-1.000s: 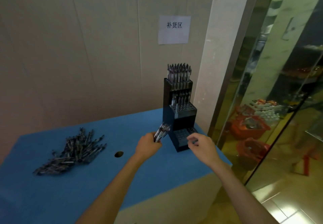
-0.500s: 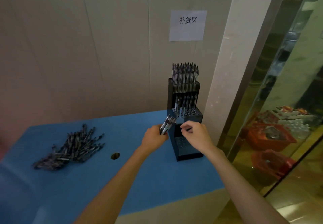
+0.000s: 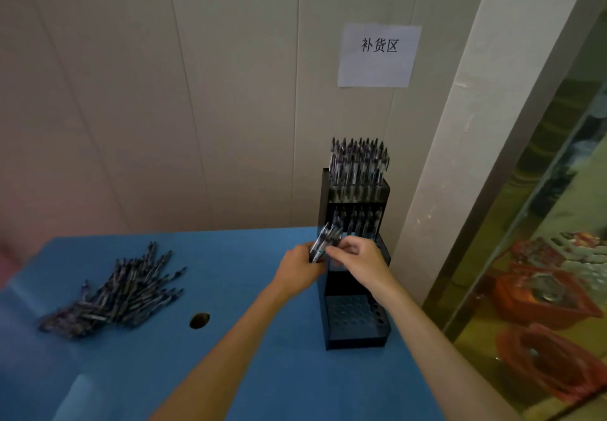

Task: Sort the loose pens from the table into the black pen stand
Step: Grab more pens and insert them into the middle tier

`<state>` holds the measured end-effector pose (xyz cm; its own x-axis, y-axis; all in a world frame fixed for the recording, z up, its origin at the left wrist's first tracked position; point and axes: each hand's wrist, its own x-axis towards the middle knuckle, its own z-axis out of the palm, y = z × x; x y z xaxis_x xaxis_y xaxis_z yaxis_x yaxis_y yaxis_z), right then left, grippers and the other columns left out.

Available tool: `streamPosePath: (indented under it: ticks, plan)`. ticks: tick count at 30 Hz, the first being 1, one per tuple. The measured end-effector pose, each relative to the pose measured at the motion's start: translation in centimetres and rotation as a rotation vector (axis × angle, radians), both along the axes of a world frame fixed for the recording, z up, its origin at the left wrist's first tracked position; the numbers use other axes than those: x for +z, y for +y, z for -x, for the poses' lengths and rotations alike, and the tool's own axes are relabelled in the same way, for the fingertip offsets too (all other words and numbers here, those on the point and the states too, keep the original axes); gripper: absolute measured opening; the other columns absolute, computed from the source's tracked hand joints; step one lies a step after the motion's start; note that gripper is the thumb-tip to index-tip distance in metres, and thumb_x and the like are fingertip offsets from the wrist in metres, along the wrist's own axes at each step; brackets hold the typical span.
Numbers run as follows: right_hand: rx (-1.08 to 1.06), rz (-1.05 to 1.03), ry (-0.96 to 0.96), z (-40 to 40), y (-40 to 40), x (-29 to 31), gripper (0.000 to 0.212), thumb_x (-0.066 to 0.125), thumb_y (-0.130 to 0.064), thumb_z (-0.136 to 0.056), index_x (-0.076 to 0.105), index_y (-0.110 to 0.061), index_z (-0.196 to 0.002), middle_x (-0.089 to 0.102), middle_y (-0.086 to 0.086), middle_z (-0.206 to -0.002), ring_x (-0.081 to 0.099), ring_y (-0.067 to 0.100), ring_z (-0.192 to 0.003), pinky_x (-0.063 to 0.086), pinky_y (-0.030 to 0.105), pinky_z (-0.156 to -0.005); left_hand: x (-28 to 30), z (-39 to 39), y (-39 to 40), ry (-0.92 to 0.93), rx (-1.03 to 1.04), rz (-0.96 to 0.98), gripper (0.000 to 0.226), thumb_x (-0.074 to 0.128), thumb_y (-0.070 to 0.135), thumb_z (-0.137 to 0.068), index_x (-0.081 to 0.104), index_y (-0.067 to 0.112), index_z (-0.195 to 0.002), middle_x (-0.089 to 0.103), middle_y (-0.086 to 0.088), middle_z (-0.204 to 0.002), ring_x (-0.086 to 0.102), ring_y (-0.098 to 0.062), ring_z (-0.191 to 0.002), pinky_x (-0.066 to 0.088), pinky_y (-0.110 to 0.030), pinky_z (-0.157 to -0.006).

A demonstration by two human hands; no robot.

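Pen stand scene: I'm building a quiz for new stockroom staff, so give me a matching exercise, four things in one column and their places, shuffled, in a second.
Things:
1. loose pens
2. bundle of pens
3. paper sign
4. round hole

Places:
A. on the wall above the black pen stand
B. in the blue table top, between the pile and the stand
C. heaped on the table's left side
D. in the grip of the left hand, with the right hand at it

Pairs: 1-C, 2-D, 3-A, 4-B
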<state>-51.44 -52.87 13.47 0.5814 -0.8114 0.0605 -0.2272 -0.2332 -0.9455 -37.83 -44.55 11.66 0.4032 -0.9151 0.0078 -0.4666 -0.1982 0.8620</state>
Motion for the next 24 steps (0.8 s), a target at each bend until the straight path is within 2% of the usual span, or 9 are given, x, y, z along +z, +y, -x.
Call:
streamPosePath:
  ticks: [3,6,8,10,14,16,17,20,24]
  plan:
    - [0.020,-0.082,-0.051,-0.1,-0.7,-0.5,0.010,0.073,-0.018,-0.090,0.071,-0.008,-0.092,0.076,0.004,-0.086,0.072,0.015,-0.081,0.051,0.017,-0.065,-0.4,0.4,-0.7,0.016,0.010,-0.003,0.009,0.059,0.007,-0.083,0.064,0.014,-0.084,0.054,0.007,-0.058,0.043,-0.005,-0.044,0.037,-0.027,-0.049]
    - [0.017,-0.136,-0.106,-0.3,-1.8,-0.7,0.009,0.074,-0.020,-0.089,0.068,-0.013,-0.091,0.075,0.001,-0.084,0.072,0.017,-0.084,0.052,0.022,-0.069,0.0,0.7,-1.3,0.034,0.034,-0.024,0.016,0.061,0.005,-0.083,0.058,0.020,-0.079,0.052,0.008,-0.057,0.044,-0.006,-0.046,0.038,-0.028,-0.050]
    - [0.012,-0.162,-0.119,-0.4,-2.3,-0.7,0.009,0.073,-0.021,-0.091,0.066,-0.014,-0.092,0.075,0.000,-0.084,0.072,0.015,-0.082,0.051,0.020,-0.065,0.3,0.7,-1.7,0.028,0.047,-0.036,0.018,0.062,0.004,-0.083,0.058,0.022,-0.081,0.053,0.007,-0.059,0.045,-0.006,-0.045,0.039,-0.025,-0.048]
    - [0.006,-0.179,-0.122,-0.5,-2.7,-0.5,0.011,0.069,-0.020,-0.093,0.064,-0.012,-0.097,0.076,0.000,-0.084,0.072,0.013,-0.080,0.050,0.018,-0.063,0.6,0.9,-2.1,0.031,0.060,-0.052,0.014,0.063,0.004,-0.084,0.061,0.017,-0.088,0.055,0.004,-0.062,0.046,-0.005,-0.043,0.039,-0.022,-0.044]
    - [-0.017,-0.197,-0.105,-0.3,-4.6,-0.2,0.014,0.066,-0.019,-0.095,0.061,-0.008,-0.102,0.077,0.005,-0.087,0.073,0.021,-0.082,0.051,0.027,-0.065,1.1,1.1,-2.4,0.046,0.086,-0.085,0.018,0.066,0.006,-0.085,0.063,0.006,-0.102,0.056,-0.002,-0.063,0.044,-0.010,-0.039,0.038,-0.021,-0.039]
    - [-0.054,-0.201,-0.156,0.0,-5.8,0.1,0.013,0.065,-0.016,-0.096,0.059,-0.007,-0.102,0.076,0.010,-0.091,0.073,0.022,-0.078,0.053,0.028,-0.064,1.1,1.1,-2.6,0.022,0.082,-0.113,0.011,0.069,0.009,-0.086,0.060,0.010,-0.092,0.054,-0.003,-0.063,0.043,-0.010,-0.039,0.037,-0.022,-0.039]
    - [-0.086,-0.201,-0.203,0.3,-6.3,0.4,0.011,0.064,-0.014,-0.096,0.058,-0.006,-0.102,0.075,0.013,-0.091,0.073,0.021,-0.074,0.055,0.028,-0.062,1.0,0.9,-2.7,0.003,0.089,-0.123,0.015,0.071,0.012,-0.086,0.056,0.013,-0.085,0.052,-0.003,-0.063,0.043,-0.011,-0.041,0.038,-0.023,-0.040]
    - [-0.138,-0.079,-0.284,1.4,-8.0,1.2,0.007,0.063,-0.010,-0.097,0.055,-0.010,-0.097,0.072,0.013,-0.088,0.072,0.016,-0.069,0.058,0.024,-0.064,0.3,0.5,-3.0,-0.049,0.174,-0.122,0.029,0.072,0.016,-0.088,0.046,0.014,-0.078,0.046,-0.003,-0.064,0.041,-0.015,-0.050,0.039,-0.030,-0.052]
    - [-0.084,0.222,-0.164,1.8,-9.4,0.9,0.011,0.065,-0.013,-0.095,0.056,-0.018,-0.097,0.071,0.003,-0.087,0.071,0.013,-0.077,0.059,0.030,-0.073,-0.2,0.4,-3.3,-0.051,0.278,-0.065,0.033,0.069,0.013,-0.089,0.040,0.017,-0.073,0.043,-0.003,-0.064,0.036,-0.017,-0.053,0.036,-0.030,-0.053]
